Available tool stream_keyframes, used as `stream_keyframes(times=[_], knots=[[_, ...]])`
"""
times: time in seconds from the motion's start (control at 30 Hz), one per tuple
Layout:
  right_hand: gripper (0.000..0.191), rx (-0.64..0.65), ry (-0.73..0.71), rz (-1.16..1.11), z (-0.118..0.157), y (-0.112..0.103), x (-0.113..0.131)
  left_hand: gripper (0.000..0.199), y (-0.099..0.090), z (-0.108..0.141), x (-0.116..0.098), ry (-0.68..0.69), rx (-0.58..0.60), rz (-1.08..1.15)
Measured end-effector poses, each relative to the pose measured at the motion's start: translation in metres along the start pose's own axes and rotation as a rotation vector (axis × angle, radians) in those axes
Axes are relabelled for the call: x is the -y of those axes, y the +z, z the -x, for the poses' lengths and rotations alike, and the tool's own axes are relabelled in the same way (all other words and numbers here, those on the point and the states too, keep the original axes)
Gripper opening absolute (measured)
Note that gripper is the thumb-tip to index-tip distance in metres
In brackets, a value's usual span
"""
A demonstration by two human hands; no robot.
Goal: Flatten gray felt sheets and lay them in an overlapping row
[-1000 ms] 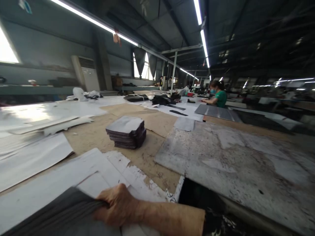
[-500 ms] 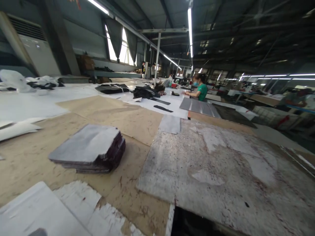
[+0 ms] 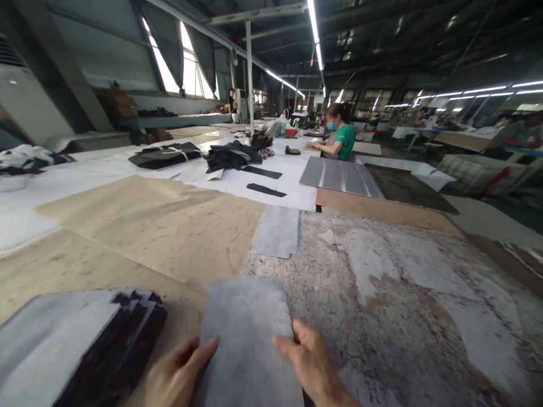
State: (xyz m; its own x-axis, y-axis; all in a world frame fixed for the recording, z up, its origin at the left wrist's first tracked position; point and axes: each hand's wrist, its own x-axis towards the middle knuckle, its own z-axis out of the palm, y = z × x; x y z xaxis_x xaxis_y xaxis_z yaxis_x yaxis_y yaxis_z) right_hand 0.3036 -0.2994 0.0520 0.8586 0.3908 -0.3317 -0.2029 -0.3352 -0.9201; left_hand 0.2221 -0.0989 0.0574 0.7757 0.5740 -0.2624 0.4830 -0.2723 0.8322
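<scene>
A grey-blue rectangular fabric piece (image 3: 250,333) is held between both hands at the bottom centre; whether it is one layer or more I cannot tell. My left hand (image 3: 180,367) grips its left edge, thumb on top. On the right edge, my right hand (image 3: 311,359) pinches it with the thumb above and fingers at the side. To the left lies a thick stack of similar grey pieces with dark, uneven edges (image 3: 80,345). A smaller grey piece (image 3: 278,229) rests beyond my hands, across the edge of the stained board (image 3: 360,316).
Brown paper (image 3: 169,220) covers the table's left part. Farther off are dark fabric piles (image 3: 231,155) and dark strips (image 3: 266,190). A grey sheet (image 3: 339,176) lies on a raised board at the right. A person in a green top (image 3: 345,141) works at the table beyond.
Both hands have come into view, holding the grey fabric piece. My view has shifted, so the stack now sits lower and farther left.
</scene>
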Motion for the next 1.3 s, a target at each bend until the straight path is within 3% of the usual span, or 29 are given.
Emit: stream_keyframes(times=[0.07, 0.23, 0.4, 0.53, 0.83, 1.3], knots=[[0.013, -0.140, 0.084, 0.003, -0.028, -0.015, 0.013, 0.039, 0.020, -0.032, -0.026, -0.030, 0.008, 0.088], [0.013, -0.295, 0.030, 0.286, -0.090, -0.044, 0.036, 0.030, 0.056, -0.110, -0.077, 0.028, 0.000, 0.014], [0.019, -0.383, 0.047, 0.616, -0.131, -0.058, 0.051, 0.029, 0.077, -0.166, -0.092, 0.054, -0.026, -0.075], [0.023, -0.430, 0.133, 0.808, -0.153, -0.063, 0.049, 0.023, 0.093, -0.196, -0.094, 0.028, -0.013, -0.173], [0.034, -0.422, 0.206, 0.977, -0.164, -0.065, 0.044, 0.019, 0.099, -0.204, -0.106, 0.035, -0.044, -0.362], [0.037, -0.415, 0.283, 0.968, -0.167, -0.065, 0.051, 0.018, 0.101, -0.210, -0.113, -0.023, 0.016, -0.421]])
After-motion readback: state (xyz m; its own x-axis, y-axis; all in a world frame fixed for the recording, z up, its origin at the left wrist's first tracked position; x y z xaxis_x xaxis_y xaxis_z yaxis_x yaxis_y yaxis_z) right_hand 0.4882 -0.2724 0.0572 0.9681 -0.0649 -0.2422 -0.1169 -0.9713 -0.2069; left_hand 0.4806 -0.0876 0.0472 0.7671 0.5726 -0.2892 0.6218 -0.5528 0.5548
